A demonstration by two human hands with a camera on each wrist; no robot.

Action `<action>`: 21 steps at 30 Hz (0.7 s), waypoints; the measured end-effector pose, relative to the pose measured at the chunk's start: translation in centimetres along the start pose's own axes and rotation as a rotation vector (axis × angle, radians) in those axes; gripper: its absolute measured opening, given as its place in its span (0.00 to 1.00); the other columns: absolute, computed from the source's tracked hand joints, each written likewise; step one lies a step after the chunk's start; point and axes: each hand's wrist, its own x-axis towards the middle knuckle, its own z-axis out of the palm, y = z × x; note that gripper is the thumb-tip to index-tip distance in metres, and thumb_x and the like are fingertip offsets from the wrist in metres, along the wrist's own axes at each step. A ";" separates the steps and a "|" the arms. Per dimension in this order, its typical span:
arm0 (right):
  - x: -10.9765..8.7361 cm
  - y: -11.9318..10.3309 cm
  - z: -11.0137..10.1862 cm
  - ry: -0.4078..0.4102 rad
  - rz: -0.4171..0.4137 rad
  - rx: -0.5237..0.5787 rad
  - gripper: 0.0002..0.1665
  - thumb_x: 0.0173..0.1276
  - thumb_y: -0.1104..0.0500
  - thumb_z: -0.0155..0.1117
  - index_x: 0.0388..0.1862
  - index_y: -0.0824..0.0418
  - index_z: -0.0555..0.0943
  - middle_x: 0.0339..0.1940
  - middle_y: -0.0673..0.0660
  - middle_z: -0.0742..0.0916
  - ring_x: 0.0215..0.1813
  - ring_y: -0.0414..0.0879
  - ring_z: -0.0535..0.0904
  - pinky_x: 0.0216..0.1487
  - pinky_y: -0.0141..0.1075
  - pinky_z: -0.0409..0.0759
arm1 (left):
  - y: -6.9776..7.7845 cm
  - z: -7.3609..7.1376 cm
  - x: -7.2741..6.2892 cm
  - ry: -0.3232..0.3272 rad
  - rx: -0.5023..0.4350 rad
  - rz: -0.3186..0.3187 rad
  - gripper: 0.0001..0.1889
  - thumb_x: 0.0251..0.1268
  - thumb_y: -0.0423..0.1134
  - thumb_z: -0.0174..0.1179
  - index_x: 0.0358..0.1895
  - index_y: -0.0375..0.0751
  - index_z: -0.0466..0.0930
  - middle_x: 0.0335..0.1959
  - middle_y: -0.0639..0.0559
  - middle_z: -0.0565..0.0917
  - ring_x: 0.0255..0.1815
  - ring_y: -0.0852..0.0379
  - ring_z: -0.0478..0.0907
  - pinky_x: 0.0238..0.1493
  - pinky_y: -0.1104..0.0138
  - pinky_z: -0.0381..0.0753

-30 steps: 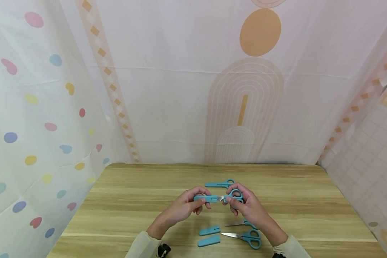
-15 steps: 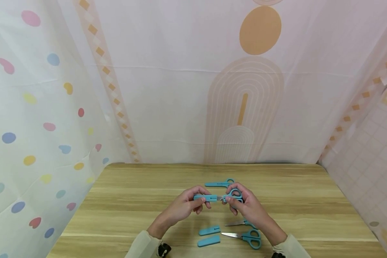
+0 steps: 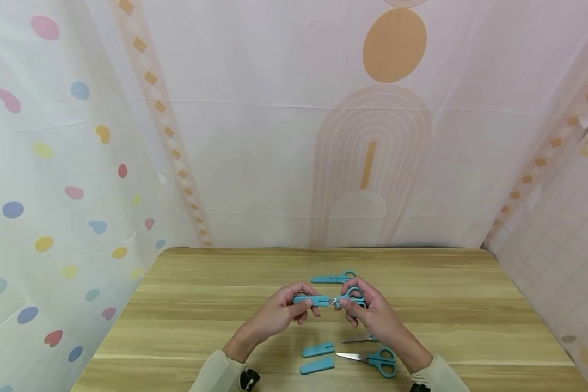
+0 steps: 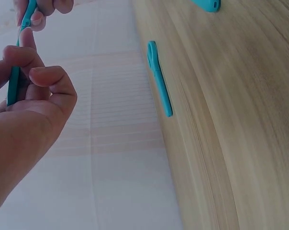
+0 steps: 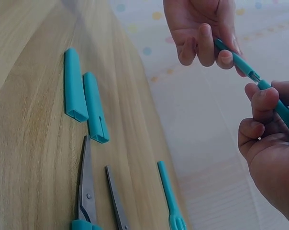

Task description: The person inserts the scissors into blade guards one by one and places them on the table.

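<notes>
the head view looks forward and down over the table (image 3: 191, 321) from farther back; both wrist views look from close by, turned sideways, sharing the left hand (image 3: 280, 311), right hand (image 3: 376, 314) and curtain (image 3: 255, 169).

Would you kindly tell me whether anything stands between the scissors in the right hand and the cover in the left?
Nothing visible does: the scissors are partly inside the cover, with only their own bare metal showing at its mouth.
</notes>
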 end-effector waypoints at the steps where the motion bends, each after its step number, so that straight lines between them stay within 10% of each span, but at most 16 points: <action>1: 0.0 0.0 0.0 0.000 0.000 -0.002 0.11 0.77 0.66 0.53 0.48 0.75 0.65 0.38 0.60 0.85 0.23 0.39 0.69 0.24 0.30 0.69 | 0.0 0.0 0.0 0.000 0.001 0.003 0.11 0.78 0.35 0.48 0.54 0.35 0.74 0.40 0.43 0.84 0.28 0.61 0.70 0.32 0.72 0.72; 21: 0.0 -0.1 0.6 0.022 0.095 -0.004 0.15 0.77 0.62 0.54 0.49 0.74 0.64 0.40 0.62 0.83 0.24 0.40 0.69 0.25 0.28 0.68 | -0.2 0.3 0.0 0.007 0.037 0.012 0.10 0.78 0.34 0.48 0.53 0.35 0.75 0.40 0.40 0.83 0.28 0.59 0.70 0.31 0.72 0.70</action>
